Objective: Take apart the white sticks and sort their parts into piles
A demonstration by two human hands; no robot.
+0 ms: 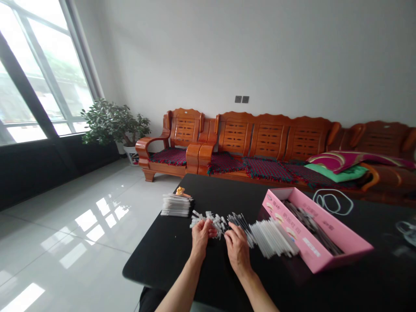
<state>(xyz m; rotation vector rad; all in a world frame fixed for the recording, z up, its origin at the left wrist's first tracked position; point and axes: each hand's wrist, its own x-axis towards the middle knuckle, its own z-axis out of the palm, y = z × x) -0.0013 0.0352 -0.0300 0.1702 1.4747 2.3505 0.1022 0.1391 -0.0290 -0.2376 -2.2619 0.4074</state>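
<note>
My left hand (201, 238) is at the near side of a loose pile of small white plastic pieces (221, 222), its fingers curled together in a pinch. What sits between those fingertips is too small to make out. My right hand (238, 248) has its fingers bent and drawn together beside a bundle of thin dark sticks (241, 222); anything in its pinch is hidden. Right of the dark sticks lies a row of whitish translucent tubes (273, 238). A neat stack of similar white sticks (176, 205) lies at the left, with a small yellow-orange figure (180, 190) behind it.
A long pink box (315, 236) with dark strips inside stands on the black table (156, 247), right of the tubes. Behind it lies a looped white cable (347, 208). A wooden sofa (235, 130) with woven seat pads lines the wall. A potted plant (113, 123) stands near the window.
</note>
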